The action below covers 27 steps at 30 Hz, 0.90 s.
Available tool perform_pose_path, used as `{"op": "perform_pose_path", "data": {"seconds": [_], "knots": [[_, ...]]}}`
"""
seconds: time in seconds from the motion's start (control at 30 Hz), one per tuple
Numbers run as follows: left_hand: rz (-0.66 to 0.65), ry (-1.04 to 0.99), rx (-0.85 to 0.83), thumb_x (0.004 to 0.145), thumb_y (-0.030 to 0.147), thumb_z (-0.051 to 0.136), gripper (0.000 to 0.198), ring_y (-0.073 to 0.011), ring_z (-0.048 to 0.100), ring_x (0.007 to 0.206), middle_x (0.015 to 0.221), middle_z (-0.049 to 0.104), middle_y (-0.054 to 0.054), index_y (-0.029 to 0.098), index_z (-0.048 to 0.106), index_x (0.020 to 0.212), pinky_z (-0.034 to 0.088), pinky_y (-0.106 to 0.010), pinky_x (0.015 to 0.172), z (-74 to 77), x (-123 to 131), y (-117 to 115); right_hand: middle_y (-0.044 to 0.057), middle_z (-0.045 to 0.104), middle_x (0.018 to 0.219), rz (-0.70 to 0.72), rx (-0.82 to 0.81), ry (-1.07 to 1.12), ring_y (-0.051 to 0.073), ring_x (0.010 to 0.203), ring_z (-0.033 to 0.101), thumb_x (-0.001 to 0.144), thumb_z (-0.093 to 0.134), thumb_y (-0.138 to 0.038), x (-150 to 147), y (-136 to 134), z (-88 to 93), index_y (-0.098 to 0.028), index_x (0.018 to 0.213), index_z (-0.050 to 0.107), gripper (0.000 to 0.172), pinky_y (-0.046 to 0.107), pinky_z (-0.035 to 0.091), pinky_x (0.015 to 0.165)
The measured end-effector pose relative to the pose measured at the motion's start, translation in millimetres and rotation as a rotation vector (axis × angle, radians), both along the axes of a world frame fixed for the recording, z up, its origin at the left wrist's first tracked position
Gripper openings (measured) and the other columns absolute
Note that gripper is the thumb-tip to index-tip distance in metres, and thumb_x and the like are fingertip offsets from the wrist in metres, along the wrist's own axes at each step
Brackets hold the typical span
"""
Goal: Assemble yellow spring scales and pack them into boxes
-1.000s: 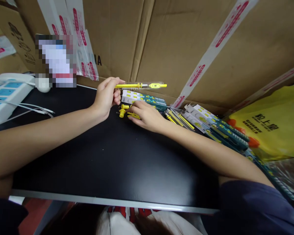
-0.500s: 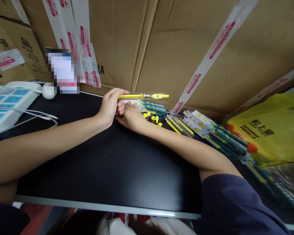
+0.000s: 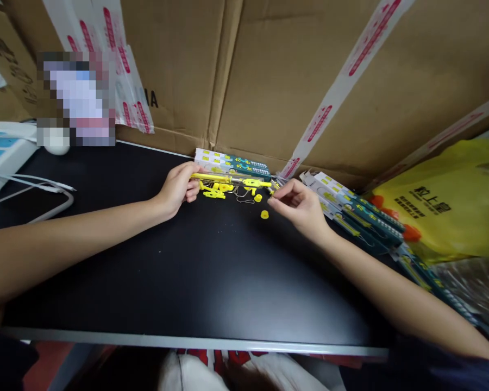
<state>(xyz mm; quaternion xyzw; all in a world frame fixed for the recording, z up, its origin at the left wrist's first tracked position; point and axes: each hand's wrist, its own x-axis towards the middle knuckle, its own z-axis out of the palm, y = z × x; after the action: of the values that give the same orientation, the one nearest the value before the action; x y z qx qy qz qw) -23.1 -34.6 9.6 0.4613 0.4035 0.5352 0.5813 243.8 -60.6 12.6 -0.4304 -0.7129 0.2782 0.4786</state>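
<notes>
My left hand (image 3: pixel 178 190) is closed around the left end of a spring scale (image 3: pixel 228 180), a clear tube with yellow inner parts, held roughly level above the table. To its right, my right hand (image 3: pixel 299 209) has thumb and forefinger pinched together; what is between them is too small to make out. Under the tube lie loose yellow plastic pieces (image 3: pixel 214 194) and thin wire hooks (image 3: pixel 244 199). A small yellow cap (image 3: pixel 264 215) lies on the black table just left of my right fingertips.
Printed boxes (image 3: pixel 212 156) lie behind my hands, with more boxes (image 3: pixel 350 209) on the right beside a yellow plastic bag (image 3: pixel 440 201). A white power strip (image 3: pixel 8 146) with cables stands at left. Large cardboard boxes (image 3: pixel 179 70) wall off the back.
My right hand has left the spot beside my left hand and moved right, its fingers now pinched. My left hand still holds the spring scale, now slightly lower. The camera view has shifted.
</notes>
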Motion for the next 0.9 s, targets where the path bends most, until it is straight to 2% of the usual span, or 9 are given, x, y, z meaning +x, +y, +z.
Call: {"op": "perform_pose_path", "data": {"seconds": [0.13, 0.27, 0.67, 0.9], "knots": [[-0.002, 0.03, 0.022, 0.077, 0.022, 0.05, 0.007, -0.0039, 0.025, 0.035, 0.046, 0.026, 0.01, 0.017, 0.056, 0.078, 0.021, -0.017, 0.035, -0.9, 0.5, 1.4, -0.002, 0.059, 0.071, 0.035, -0.107, 0.127, 0.011, 0.061, 0.056, 0.065, 0.082, -0.04, 2.2, 7.8, 2.5, -0.021, 0.074, 0.055, 0.034, 0.026, 0.05, 0.058], [-0.021, 0.06, 0.024, 0.077, 0.023, 0.049, 0.008, -0.0041, 0.024, 0.035, 0.047, 0.025, 0.01, 0.018, 0.055, 0.077, 0.02, -0.017, 0.035, -2.6, 1.4, 1.3, -0.002, 0.058, 0.074, 0.055, -0.135, 0.164, 0.01, 0.062, 0.057, 0.063, 0.083, -0.043, 0.8, 8.8, 3.0, -0.021, 0.074, 0.054, 0.037, 0.027, 0.053, 0.06], [-0.033, 0.033, 0.015, 0.079, 0.021, 0.049, 0.008, -0.0034, 0.025, 0.034, 0.046, 0.027, 0.01, 0.016, 0.055, 0.077, 0.019, -0.016, 0.035, -3.8, 2.7, -2.2, -0.002, 0.059, 0.073, 0.1, -0.135, 0.146, 0.01, 0.063, 0.058, 0.068, 0.082, -0.035, 0.8, 5.2, 0.8, -0.02, 0.077, 0.058, 0.03, 0.027, 0.05, 0.061], [-0.049, 0.055, 0.025, 0.08, 0.021, 0.048, 0.009, -0.0034, 0.026, 0.035, 0.047, 0.027, 0.01, 0.017, 0.055, 0.077, 0.02, -0.016, 0.036, -4.0, 3.2, -2.6, -0.001, 0.059, 0.074, 0.118, -0.158, 0.148, 0.01, 0.064, 0.058, 0.068, 0.082, -0.035, -0.5, 3.4, 0.2, -0.02, 0.078, 0.059, 0.03, 0.027, 0.052, 0.061]]}}
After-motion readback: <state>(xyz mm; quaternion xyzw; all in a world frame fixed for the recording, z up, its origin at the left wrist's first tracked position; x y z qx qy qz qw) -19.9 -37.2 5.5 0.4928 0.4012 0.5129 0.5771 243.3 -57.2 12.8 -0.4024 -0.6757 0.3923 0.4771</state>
